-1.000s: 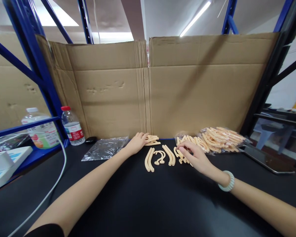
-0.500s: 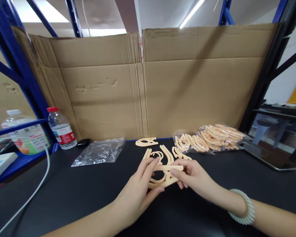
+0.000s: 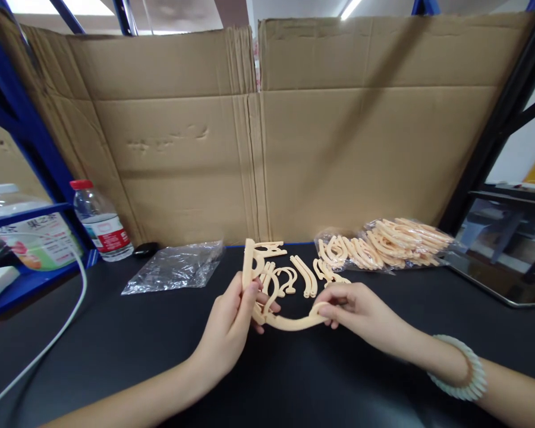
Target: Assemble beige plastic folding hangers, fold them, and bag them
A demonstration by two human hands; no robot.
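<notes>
A beige plastic folding hanger (image 3: 292,324) is held in front of me, its arms swung apart. My left hand (image 3: 232,327) is closed around its middle, where one straight arm stands up and a curved hook part sticks out. At the other end, my right hand (image 3: 352,303) pinches the tip of the curved arm between thumb and fingers. Just behind the hands lie loose curved arms (image 3: 304,276) and hook pieces (image 3: 286,280). More small hanger parts (image 3: 327,273) are to the right of these. Farther back lies a folded hanger (image 3: 274,248), partly hidden by the raised arm.
Clear bags of beige hanger parts (image 3: 396,244) lie at the back right, beside a dark tray (image 3: 494,282). At the left are a flat clear bag (image 3: 173,267), a red-capped bottle (image 3: 102,229) and a white cable (image 3: 66,333). A cardboard wall (image 3: 182,154) closes the back.
The hanger has been unfolded: one arm now points up in my left hand, while my right hand holds the other arm's end out to the right. The view has tilted down slightly.
</notes>
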